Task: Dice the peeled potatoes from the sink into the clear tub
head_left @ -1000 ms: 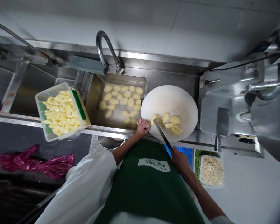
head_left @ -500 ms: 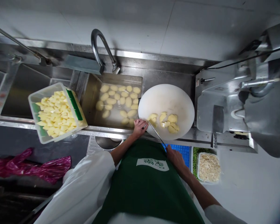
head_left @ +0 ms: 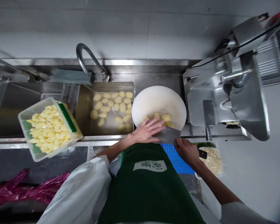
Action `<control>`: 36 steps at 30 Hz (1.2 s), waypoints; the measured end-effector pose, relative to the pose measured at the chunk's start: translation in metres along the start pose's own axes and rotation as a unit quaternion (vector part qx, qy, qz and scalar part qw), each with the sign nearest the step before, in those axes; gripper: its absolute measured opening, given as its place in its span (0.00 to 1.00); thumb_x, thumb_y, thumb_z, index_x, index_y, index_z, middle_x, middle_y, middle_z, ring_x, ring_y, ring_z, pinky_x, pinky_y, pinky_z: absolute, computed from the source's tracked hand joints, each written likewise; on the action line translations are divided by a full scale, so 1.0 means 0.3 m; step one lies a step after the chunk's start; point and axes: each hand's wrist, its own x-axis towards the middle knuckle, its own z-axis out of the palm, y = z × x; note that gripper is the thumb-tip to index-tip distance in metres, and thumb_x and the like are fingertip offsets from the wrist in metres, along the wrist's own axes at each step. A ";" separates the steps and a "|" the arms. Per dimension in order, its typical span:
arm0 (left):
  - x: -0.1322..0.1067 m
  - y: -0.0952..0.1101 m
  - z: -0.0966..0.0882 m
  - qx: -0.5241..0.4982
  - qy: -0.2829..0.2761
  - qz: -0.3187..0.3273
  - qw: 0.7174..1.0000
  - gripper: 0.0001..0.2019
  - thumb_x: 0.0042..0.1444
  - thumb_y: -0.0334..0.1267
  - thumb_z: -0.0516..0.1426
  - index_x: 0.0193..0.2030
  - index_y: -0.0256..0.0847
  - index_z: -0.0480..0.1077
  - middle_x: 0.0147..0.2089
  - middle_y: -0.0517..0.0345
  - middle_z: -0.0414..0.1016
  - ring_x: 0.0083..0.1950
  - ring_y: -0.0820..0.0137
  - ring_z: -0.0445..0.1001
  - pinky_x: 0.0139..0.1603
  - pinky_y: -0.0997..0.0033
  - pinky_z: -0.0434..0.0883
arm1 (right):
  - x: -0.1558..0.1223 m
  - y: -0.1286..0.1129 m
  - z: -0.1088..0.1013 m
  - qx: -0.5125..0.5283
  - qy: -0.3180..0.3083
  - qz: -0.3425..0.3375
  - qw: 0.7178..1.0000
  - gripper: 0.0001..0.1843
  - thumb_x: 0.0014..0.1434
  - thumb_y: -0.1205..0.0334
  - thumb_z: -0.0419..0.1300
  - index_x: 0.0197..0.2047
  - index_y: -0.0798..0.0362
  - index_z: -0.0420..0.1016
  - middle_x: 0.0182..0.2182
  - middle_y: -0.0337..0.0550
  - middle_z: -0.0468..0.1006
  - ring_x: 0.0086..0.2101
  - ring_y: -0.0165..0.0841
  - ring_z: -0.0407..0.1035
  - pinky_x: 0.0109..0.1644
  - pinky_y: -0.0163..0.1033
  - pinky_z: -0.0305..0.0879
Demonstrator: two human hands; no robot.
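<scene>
My right hand [head_left: 186, 151] is closed round a cleaver, its wide blade [head_left: 169, 136] turned flat at the near edge of the round white cutting board [head_left: 158, 96]. Fingers spread, my left hand [head_left: 148, 130] reaches over the board's near left side, its fingertips by the blade. Cut potato pieces [head_left: 166, 117] lie beyond the blade on the board, some of them hidden behind my left hand. Whether that hand touches the blade or the potatoes, I cannot tell.
Left of the board, whole peeled potatoes [head_left: 116, 107] sit in a water-filled sink [head_left: 84, 124] under a curved tap [head_left: 84, 59]. A clear tub [head_left: 32, 149] of potato chunks rests on the sink edge. A metal slicer [head_left: 224, 90] with another cleaver [head_left: 209, 115] on it stands right.
The cleaver has turned from edge-on to flat. My left hand has opened and moved right across the board's near side. The whole view has shifted a little.
</scene>
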 end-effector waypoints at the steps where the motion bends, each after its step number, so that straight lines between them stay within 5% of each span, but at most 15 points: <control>1: 0.027 0.017 0.012 -0.008 -0.051 0.041 0.998 0.30 0.60 0.59 0.57 0.67 0.55 0.63 0.67 0.55 0.65 0.71 0.53 0.58 0.71 0.49 0.54 | 0.018 -0.002 -0.006 0.004 -0.003 -0.008 1.000 0.13 0.64 0.62 0.53 0.48 0.56 0.74 0.38 0.52 0.77 0.40 0.40 0.69 0.37 0.37 0.54; 3: 0.052 0.012 0.041 -0.013 -0.098 0.068 0.993 0.35 0.60 0.59 0.57 0.71 0.53 0.55 0.71 0.54 0.59 0.73 0.54 0.54 0.74 0.49 0.49 | 0.036 0.009 -0.013 0.016 -0.001 -0.018 1.000 0.16 0.64 0.62 0.53 0.52 0.56 0.73 0.40 0.53 0.77 0.41 0.41 0.69 0.39 0.37 0.55; 6: 0.021 -0.086 0.056 -0.001 -0.118 0.038 0.992 0.38 0.63 0.57 0.55 0.75 0.47 0.47 0.74 0.51 0.52 0.75 0.57 0.52 0.76 0.52 0.46 | -0.006 0.075 -0.004 0.042 0.022 0.011 0.999 0.19 0.64 0.61 0.53 0.56 0.55 0.72 0.41 0.53 0.78 0.42 0.42 0.70 0.41 0.38 0.57; 11: -0.052 -0.289 0.066 0.019 -0.066 -0.066 0.995 0.44 0.58 0.57 0.60 0.75 0.45 0.46 0.76 0.47 0.45 0.76 0.54 0.46 0.74 0.51 0.53 | -0.146 0.240 0.084 0.203 0.065 0.152 0.965 0.18 0.63 0.53 0.54 0.50 0.53 0.74 0.38 0.51 0.81 0.38 0.42 0.74 0.39 0.39 0.60; 15: 0.011 -0.327 0.177 0.050 -0.040 -0.089 0.994 0.51 0.51 0.59 0.65 0.74 0.44 0.47 0.77 0.43 0.38 0.77 0.50 0.42 0.74 0.45 0.53 | -0.150 0.281 0.232 0.465 0.051 0.230 0.853 0.25 0.60 0.37 0.53 0.33 0.51 0.70 0.22 0.42 0.75 0.22 0.34 0.69 0.29 0.37 0.62; 19: 0.115 -0.266 0.279 0.046 -0.026 -0.069 0.996 0.51 0.49 0.62 0.65 0.73 0.42 0.52 0.77 0.42 0.38 0.77 0.46 0.40 0.73 0.43 0.54 | -0.083 0.225 0.401 0.625 0.047 0.277 0.728 0.31 0.52 0.27 0.57 0.29 0.49 0.61 0.16 0.34 0.67 0.15 0.29 0.62 0.20 0.35 0.59; 21: 0.149 -0.216 0.311 0.061 -0.037 -0.069 0.995 0.54 0.43 0.67 0.65 0.73 0.44 0.54 0.77 0.43 0.37 0.76 0.40 0.34 0.72 0.35 0.48 | -0.044 0.187 0.462 0.666 0.057 0.269 0.694 0.31 0.51 0.28 0.59 0.29 0.49 0.60 0.15 0.32 0.66 0.15 0.28 0.61 0.19 0.34 0.59; 24: 0.180 -0.136 0.356 0.110 -0.056 -0.091 0.988 0.55 0.40 0.73 0.62 0.72 0.50 0.55 0.77 0.47 0.35 0.75 0.33 0.28 0.69 0.26 0.38 | 0.022 0.129 0.500 0.665 0.069 0.246 0.702 0.29 0.53 0.30 0.59 0.29 0.49 0.60 0.15 0.33 0.67 0.14 0.28 0.61 0.18 0.33 0.59; 28: 0.216 -0.061 0.419 0.153 -0.041 -0.145 0.977 0.51 0.42 0.74 0.60 0.72 0.56 0.56 0.78 0.51 0.33 0.74 0.32 0.27 0.68 0.25 0.36 | 0.111 0.048 0.467 0.632 0.064 0.235 0.735 0.25 0.56 0.35 0.56 0.28 0.49 0.61 0.14 0.35 0.68 0.13 0.30 0.63 0.17 0.34 0.59; 36: 0.250 -0.036 0.473 0.133 0.042 -0.168 0.976 0.43 0.47 0.67 0.63 0.68 0.55 0.63 0.78 0.54 0.36 0.75 0.36 0.34 0.70 0.30 0.39 | 0.187 -0.038 0.371 0.625 0.066 0.188 0.754 0.16 0.59 0.46 0.54 0.31 0.49 0.60 0.15 0.33 0.68 0.14 0.30 0.63 0.18 0.33 0.58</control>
